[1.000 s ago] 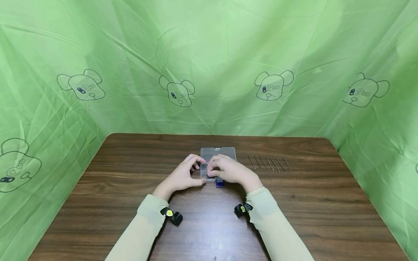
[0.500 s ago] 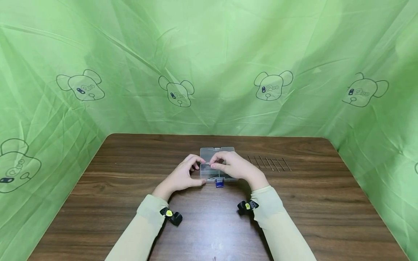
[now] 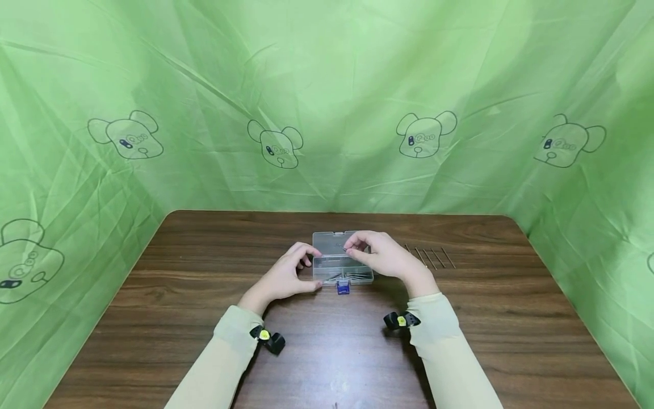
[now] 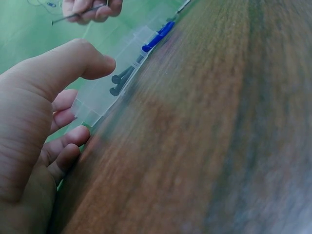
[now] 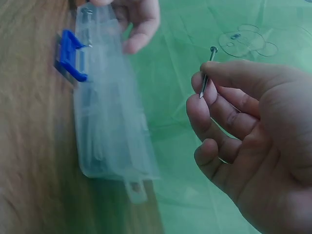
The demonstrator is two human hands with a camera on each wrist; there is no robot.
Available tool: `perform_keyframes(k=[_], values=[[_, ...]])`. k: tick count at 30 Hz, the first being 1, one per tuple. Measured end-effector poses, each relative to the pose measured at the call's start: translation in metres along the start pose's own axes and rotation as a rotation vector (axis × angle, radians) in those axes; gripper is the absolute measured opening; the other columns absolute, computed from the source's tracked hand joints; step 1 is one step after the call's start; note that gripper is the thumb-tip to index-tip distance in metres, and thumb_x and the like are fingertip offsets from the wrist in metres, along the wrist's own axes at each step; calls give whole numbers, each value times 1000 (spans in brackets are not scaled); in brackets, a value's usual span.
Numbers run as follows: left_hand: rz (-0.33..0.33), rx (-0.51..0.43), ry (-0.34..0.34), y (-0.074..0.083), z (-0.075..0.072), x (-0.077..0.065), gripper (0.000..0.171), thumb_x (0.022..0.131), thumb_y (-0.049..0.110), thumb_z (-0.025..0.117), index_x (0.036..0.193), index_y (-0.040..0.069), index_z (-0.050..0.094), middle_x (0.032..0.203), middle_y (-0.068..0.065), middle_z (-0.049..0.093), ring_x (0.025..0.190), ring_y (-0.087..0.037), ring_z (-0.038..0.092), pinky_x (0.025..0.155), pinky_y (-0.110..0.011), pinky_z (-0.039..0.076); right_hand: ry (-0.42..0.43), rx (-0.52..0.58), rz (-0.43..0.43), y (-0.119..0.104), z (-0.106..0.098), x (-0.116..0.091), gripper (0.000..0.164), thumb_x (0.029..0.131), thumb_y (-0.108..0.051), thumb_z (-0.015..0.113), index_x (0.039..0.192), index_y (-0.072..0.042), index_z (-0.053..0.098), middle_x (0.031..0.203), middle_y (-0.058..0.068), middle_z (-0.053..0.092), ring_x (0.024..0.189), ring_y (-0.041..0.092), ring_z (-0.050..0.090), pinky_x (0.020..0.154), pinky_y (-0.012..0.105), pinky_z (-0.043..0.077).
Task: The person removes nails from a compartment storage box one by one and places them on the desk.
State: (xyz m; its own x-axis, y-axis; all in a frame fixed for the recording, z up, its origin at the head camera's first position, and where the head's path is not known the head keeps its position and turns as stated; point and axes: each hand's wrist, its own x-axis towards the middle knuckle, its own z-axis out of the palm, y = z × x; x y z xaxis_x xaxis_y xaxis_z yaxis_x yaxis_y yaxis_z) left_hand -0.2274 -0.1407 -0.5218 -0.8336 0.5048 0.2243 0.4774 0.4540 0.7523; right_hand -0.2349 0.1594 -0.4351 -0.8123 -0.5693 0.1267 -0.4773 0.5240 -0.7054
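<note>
Currently, right hand (image 3: 383, 254): pinching a single nail (image 5: 205, 83) between thumb and fingertips, held up over the open lid (image 3: 329, 243) in the head view.
Left hand (image 3: 286, 274): gripping the left end of the clear box (image 3: 327, 263), thumb at the near edge, fingers at the far side.
Clear box: on the wooden table (image 3: 153, 284), blue latch (image 3: 343, 288) at its front, stored nails (image 3: 359, 276) in its front compartment.
Loose nails (image 3: 430, 259): slanting in a row, right of the box.
Backdrop (image 3: 337, 68): green cloth with bear-face outlines.
</note>
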Motion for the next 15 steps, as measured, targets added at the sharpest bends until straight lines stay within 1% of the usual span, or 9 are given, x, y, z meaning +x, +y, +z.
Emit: perform_keyframes(k=[3,6,9,12,15], values=[[-7,-5,-2,0,0,-1,64,84,27,95,139,16,65,126,-3,60,106,-18,58,89,-37,50,35,11,14,2,-9,-5,12,108,-20,71,117,-13,76,100,-3,74,91,15,66,81,34,55],[-20,-2,-6,1,0,-2,64,84,27,95,139,17,65,125,-3,60,104,-18,57,88,-37,50,67,1,20,4,-21,-13,14,108,-21,72,118,-11,76,100,-3,74,90,15,66,79,32,54],[-28,7,-11,1,0,-3,64,84,27,95,139,18,64,124,-3,59,103,-17,57,87,-35,50,99,-38,33,9,-36,-23,17,107,-22,72,119,-9,76,99,-4,75,88,15,66,76,31,54],[-24,14,-13,1,0,-2,64,84,27,95,139,18,64,124,-3,59,103,-16,57,87,-34,50,152,-80,68,15,-52,-36,18,106,-22,74,119,-11,77,99,-5,74,88,15,66,76,31,54],[-9,8,-8,1,0,0,64,83,26,95,138,17,65,123,-4,60,103,-17,57,87,-35,50,218,-105,118,24,-67,-51,18,106,-22,74,120,-10,77,101,-2,75,90,17,67,78,29,54]])
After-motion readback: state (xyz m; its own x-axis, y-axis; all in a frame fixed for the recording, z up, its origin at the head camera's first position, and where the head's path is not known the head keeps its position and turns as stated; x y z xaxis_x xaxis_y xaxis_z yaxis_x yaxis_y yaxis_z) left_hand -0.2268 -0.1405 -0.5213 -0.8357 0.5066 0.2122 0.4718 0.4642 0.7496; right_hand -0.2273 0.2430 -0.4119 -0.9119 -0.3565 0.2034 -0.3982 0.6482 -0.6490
